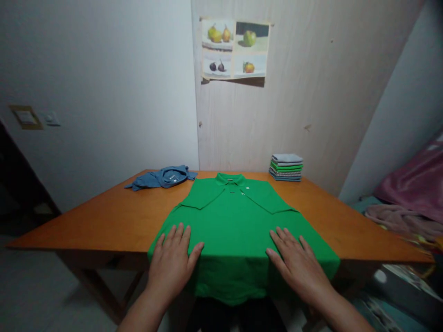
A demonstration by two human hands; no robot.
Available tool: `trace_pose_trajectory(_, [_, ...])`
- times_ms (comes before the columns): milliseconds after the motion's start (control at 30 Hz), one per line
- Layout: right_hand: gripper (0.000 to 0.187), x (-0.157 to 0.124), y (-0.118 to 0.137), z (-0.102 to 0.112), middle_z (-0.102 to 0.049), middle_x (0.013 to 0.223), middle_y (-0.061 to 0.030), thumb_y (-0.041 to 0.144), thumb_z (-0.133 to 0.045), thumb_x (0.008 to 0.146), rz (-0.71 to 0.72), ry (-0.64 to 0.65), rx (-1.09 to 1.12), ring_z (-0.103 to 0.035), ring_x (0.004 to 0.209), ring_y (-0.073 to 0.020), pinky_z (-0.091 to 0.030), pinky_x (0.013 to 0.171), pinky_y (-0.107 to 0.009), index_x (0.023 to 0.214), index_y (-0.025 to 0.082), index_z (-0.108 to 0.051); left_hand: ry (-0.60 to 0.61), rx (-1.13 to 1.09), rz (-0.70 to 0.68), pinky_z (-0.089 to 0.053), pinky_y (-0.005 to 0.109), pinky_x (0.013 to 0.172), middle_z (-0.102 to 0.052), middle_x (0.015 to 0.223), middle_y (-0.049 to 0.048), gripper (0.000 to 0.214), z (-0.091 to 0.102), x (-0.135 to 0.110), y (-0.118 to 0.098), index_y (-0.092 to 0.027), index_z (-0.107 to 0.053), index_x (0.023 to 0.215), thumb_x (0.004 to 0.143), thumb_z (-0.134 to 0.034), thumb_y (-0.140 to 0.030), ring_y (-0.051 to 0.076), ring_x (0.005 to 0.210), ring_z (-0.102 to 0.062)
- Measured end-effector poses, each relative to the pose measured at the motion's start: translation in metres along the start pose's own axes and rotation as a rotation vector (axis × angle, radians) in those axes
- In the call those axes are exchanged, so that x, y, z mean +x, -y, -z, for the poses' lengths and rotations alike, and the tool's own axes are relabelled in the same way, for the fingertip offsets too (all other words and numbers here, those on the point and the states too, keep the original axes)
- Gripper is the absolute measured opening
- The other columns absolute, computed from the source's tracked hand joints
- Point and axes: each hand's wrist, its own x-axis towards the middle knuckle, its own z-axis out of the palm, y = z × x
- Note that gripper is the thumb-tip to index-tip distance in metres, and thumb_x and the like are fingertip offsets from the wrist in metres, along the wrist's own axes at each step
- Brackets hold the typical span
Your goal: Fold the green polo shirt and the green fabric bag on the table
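Observation:
A green polo shirt (235,216) lies spread front-up on the orange wooden table (114,221), collar at the far side, sleeves folded in, its hem hanging over the near edge. My left hand (173,260) rests flat on the shirt's lower left part, fingers stretched out. My right hand (294,260) lies flat on the lower right part, fingers apart. Neither hand holds anything.
A crumpled blue shirt (162,177) lies at the table's far left. A stack of folded shirts (286,167) stands at the far right by the wall. A fruit picture (235,48) hangs on the wooden panel. Pink and purple fabrics (411,198) are piled to the right.

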Motion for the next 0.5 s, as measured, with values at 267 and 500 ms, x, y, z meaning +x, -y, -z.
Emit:
trace_pose_trajectory(267, [0.071,0.000,-0.046,-0.007,-0.043,0.157,-0.0062,0.065,-0.029,0.096,-0.067,-0.027,-0.041,-0.033,0.149,-0.0301,-0.020,0.121,-0.058,0.151,0.024,-0.048,0.035,-0.047,-0.019,-0.029,0.049,0.119,-0.048,0.153,0.0156,0.074,0.002,0.003,0.022,-0.013,-0.055,0.144,0.097,-0.033,-0.066,0.031,0.144,-0.042])
trace_pose_trajectory(500, [0.065,-0.003,-0.040,-0.008,-0.048,0.154,-0.0064,0.060,-0.031,0.097,-0.070,-0.109,-0.028,-0.034,0.148,-0.0296,-0.017,0.122,-0.057,0.146,0.024,-0.054,-0.032,-0.060,-0.013,-0.031,0.050,0.118,-0.051,0.151,0.0163,0.070,-0.002,0.006,0.023,-0.012,-0.058,0.141,0.098,-0.035,-0.062,0.032,0.142,-0.045])
